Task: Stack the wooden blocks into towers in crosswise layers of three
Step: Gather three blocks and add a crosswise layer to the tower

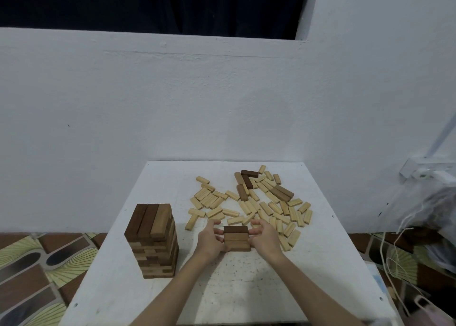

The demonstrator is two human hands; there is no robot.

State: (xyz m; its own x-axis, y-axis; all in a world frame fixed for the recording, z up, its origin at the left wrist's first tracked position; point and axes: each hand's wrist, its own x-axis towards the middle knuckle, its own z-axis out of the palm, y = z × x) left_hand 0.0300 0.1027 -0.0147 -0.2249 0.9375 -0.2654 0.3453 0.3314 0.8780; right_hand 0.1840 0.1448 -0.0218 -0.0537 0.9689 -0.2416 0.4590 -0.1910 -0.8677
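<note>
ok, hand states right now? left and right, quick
Left hand: open, fingers against the left end of the three-block layer, squaring it.
Right hand: open, fingers loosely curved at the layer's right end; contact cannot be told.

Plain white wall (pixel 222 103) behind, a bit scuffed, with a dark window opening (pixel 160 2) cut in up top. Small white table (pixel 308 264) pushed up against it, speckled surface. Patterned floor (pixel 37 264) in brown and yellow-green fans. Plastic bags (pixel 429 217) and white cords (pixel 392 256) piled off right.
</note>
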